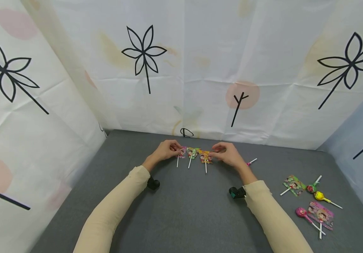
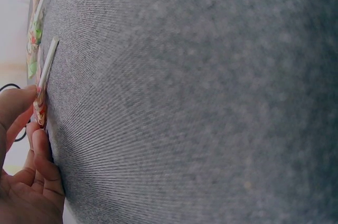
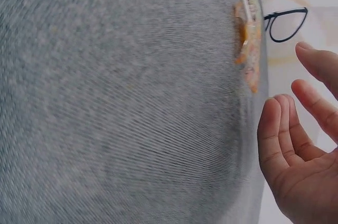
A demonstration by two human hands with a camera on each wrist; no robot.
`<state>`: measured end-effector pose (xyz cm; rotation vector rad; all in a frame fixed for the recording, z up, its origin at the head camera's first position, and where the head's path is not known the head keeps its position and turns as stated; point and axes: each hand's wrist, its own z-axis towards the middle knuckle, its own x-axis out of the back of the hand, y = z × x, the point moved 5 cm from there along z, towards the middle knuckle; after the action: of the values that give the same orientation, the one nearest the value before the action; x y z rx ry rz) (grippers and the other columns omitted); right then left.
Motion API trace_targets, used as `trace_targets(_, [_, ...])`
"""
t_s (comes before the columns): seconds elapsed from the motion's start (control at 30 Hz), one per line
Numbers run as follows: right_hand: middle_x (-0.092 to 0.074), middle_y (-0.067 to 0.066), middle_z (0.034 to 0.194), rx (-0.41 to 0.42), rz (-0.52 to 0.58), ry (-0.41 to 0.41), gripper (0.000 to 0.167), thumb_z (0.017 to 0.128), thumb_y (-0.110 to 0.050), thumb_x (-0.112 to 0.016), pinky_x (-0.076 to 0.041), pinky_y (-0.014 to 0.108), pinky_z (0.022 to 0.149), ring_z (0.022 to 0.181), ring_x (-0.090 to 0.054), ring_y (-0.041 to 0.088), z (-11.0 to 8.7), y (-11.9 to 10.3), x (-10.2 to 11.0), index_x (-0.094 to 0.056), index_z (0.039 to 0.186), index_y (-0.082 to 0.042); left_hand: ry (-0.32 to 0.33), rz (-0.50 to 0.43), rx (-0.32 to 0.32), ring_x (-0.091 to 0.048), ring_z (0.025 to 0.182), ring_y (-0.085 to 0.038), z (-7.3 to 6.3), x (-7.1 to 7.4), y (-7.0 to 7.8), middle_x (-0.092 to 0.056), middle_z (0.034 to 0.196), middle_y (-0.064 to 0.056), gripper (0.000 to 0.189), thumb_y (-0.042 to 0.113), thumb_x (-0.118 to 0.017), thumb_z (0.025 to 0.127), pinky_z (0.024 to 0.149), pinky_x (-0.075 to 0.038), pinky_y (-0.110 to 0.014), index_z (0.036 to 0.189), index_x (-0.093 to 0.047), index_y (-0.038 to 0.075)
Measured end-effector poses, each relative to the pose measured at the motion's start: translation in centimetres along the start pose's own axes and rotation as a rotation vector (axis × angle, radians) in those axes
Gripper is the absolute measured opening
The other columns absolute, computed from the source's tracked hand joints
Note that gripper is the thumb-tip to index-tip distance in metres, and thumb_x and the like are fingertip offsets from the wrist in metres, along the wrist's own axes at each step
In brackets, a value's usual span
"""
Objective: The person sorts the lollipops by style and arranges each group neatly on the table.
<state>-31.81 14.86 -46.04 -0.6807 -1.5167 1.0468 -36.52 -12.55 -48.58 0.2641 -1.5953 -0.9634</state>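
Three flat-wrapped lollipops lie in a row near the back of the grey table. My left hand (image 1: 166, 150) is at the row's left end, its thumb and fingers pinching the edge of the pink-wrapped lollipop (image 1: 182, 151); the left wrist view shows that lollipop's wrapper (image 2: 40, 115) between them. In the middle is the green-wrapped lollipop (image 1: 192, 153), its stick pointing toward me. The orange-wrapped lollipop (image 1: 205, 157) is at the right end. Beside it hovers my right hand (image 1: 227, 154), fingers spread and holding nothing; a small gap separates them in the right wrist view.
Partly hidden behind the right wrist is a pink lollipop (image 1: 249, 163). On the table's right lie a green packet (image 1: 293, 185), a red-and-green lollipop (image 1: 311, 188), a yellow lollipop (image 1: 319, 196), another pink lollipop (image 1: 301, 212) and a pink packet (image 1: 322, 214). A patterned curtain (image 1: 200, 70) hangs behind.
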Motion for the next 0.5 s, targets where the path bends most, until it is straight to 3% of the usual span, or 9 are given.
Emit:
trace_targets(0.2, [-0.065,0.023,0.112,0.012,0.072,-0.009,0.036,0.096,-0.009,-0.072,-0.054,0.053,0.081,0.1,-0.064,0.039,-0.8,-0.9,0.8,-0.062,0.125,0.012,-0.004,0.005,0.008,-0.063,0.085,-0.017,0.2,0.0,-0.2,-0.067,0.093,-0.003,0.018,0.013,-0.077,0.093,0.079,-0.051,-0.037,0.11,-0.075,0.006])
trace_targets(0.5, [-0.064,0.03,0.115,0.0,0.187,0.019,0.029,0.101,-0.01,-0.065,-0.053,0.052,0.086,0.102,-0.065,0.042,-2.2,-1.5,2.4,-0.063,0.121,0.011,-0.006,0.001,0.0,-0.064,0.084,-0.017,0.3,0.0,-0.3,-0.067,0.094,-0.002,0.018,0.015,-0.077,0.094,0.078,-0.051,-0.037,0.109,-0.075,0.007])
